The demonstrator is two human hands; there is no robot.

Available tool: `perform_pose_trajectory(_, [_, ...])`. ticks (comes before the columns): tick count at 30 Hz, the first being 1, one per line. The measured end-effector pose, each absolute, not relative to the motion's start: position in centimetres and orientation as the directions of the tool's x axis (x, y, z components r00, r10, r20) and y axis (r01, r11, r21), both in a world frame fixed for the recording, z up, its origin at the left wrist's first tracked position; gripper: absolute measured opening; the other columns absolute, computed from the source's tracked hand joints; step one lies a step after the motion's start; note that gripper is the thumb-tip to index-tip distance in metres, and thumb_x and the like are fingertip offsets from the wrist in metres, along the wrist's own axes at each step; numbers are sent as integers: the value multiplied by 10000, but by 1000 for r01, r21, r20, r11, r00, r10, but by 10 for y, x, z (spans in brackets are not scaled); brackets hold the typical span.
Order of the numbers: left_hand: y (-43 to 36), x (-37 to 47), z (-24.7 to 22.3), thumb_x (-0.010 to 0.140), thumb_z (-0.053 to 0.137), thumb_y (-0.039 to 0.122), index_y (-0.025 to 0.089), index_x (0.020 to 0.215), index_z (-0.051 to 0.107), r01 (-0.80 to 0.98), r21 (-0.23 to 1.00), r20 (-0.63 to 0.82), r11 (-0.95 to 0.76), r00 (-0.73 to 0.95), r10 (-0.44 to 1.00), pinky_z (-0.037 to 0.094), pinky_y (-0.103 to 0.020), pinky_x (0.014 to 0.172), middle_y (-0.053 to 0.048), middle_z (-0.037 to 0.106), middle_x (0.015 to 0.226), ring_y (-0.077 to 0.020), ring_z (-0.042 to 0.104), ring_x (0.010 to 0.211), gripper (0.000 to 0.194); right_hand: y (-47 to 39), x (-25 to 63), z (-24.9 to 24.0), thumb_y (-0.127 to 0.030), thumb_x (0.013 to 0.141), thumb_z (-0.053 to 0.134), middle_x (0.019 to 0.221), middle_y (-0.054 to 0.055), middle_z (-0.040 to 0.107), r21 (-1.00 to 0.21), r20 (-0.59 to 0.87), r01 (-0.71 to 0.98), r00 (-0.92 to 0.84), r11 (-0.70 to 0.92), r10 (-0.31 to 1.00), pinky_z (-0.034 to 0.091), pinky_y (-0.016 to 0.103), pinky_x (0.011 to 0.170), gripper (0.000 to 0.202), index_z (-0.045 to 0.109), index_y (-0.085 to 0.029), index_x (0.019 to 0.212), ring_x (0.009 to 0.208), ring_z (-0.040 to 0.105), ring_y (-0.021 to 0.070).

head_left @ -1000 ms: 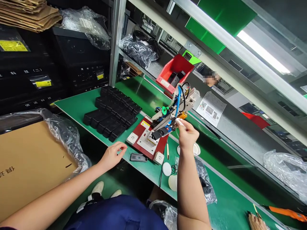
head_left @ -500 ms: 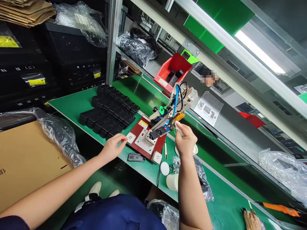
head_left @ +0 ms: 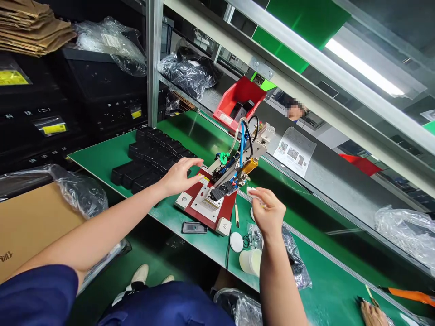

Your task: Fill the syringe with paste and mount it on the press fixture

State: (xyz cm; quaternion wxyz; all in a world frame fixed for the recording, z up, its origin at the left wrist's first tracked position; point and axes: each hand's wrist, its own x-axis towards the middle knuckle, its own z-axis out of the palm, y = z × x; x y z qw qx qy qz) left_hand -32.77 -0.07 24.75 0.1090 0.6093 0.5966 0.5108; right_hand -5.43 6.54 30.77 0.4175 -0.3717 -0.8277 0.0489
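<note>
The left hand (head_left: 179,176) hovers with fingers spread and nothing in it, over the black parts (head_left: 149,156) at 10 o'clock of the fixture (head_left: 217,194). The right hand (head_left: 268,213) pinches a small white piece (head_left: 251,191) at the fixture's 3 o'clock, just beside its nozzle. The fixture stands mid-desk (head_left: 108,156), and a black cover (head_left: 194,227) lies at its 7 o'clock.

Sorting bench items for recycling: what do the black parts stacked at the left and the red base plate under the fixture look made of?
Black parts: probably moulded plastic, matte, with identical rounded shapes. Red base plate: seemingly a rigid plastic or laminate sheet, smooth with a slight sheen; it cannot be told which.
</note>
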Motion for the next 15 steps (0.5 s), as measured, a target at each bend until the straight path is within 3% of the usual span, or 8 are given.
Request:
perform_pose_trajectory(3, [25,-331,269,766,661,412,191,1265,540,585,752,444,-304,-107,890,506,-380,914,-78,653,1190,-245,585,1129,559,60,-44,295,-162,719,526,858,36,726,-517,617,550,-290,655,731,544,358,782,248,748,-250,785,830,682,201])
perform_pose_trajectory(7, [49,-325,289,769,663,413,134,936,653,492,815,320,-307,60,946,531,-314,798,-54,713,923,-212,663,917,325,47,-44,272,-193,731,544,919,45,732,-728,467,416,-282,545,838,526,398,862,234,751,-251,823,910,671,216])
perform_pose_trajectory(9, [51,-318,293,762,679,395,118,829,650,399,869,278,-294,98,956,540,-313,766,-53,714,835,-201,675,837,287,41,-44,256,-245,747,581,951,59,736,-846,333,337,-273,414,903,527,402,850,202,754,-234,852,919,669,223])
perform_pose_trajectory(11, [47,-310,297,729,722,366,107,874,655,257,928,246,-268,117,962,549,-327,767,-57,722,845,-195,683,816,304,34,-43,240,-321,742,638,926,71,743,-937,164,260,-270,235,949,536,390,787,220,755,-207,890,843,673,219])
perform_pose_trajectory(15, [34,-291,310,680,785,327,103,914,651,-27,982,188,-186,124,974,551,-361,816,-57,731,865,-192,703,836,351,25,-41,221,-407,690,734,889,75,749,-997,-81,24,-309,-77,948,528,343,682,322,751,-182,920,663,641,173])
